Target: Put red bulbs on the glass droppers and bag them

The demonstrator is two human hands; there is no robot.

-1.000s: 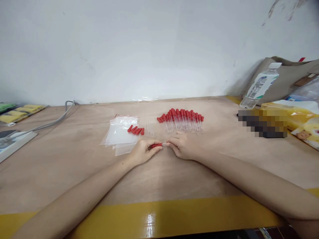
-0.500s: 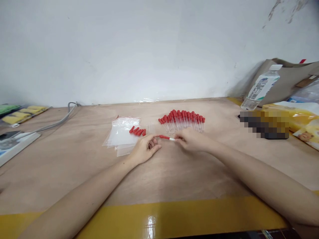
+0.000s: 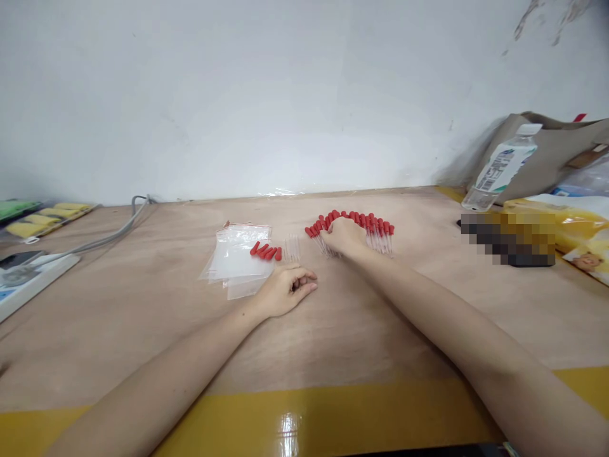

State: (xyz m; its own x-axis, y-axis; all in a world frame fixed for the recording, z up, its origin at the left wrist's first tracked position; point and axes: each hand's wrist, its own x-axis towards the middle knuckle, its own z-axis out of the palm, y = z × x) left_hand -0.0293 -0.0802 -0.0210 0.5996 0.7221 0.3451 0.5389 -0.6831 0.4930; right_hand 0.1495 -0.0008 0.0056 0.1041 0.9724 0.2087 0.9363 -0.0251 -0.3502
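My right hand (image 3: pixel 345 236) reaches over the row of glass droppers with red rubber bulbs (image 3: pixel 380 230). Its fingers are pinched together at a dropper among them, though the hand covers most of the grip. Resting on the table, my left hand (image 3: pixel 291 289) has loosely curled fingers, the thumb apart from them, with nothing seen between. Just beyond it lie several loose red rubber bulbs (image 3: pixel 266 252) on a stack of clear zip bags (image 3: pixel 233 254). Several bare glass tubes (image 3: pixel 291 247) lie beside the bulbs.
A leaning water bottle (image 3: pixel 499 168), a grey bag (image 3: pixel 561 152) and yellow packages (image 3: pixel 590 222) stand at the right. To the left are a power strip (image 3: pixel 35 279) with a grey cable (image 3: pixel 107 238) and packs of yellow items (image 3: pixel 47 219). A wall closes the back.
My right hand has moved away from the left hand, forward to the dropper row, along with the dropper it held. The left hand has let go of the red bulb and drawn slightly nearer.
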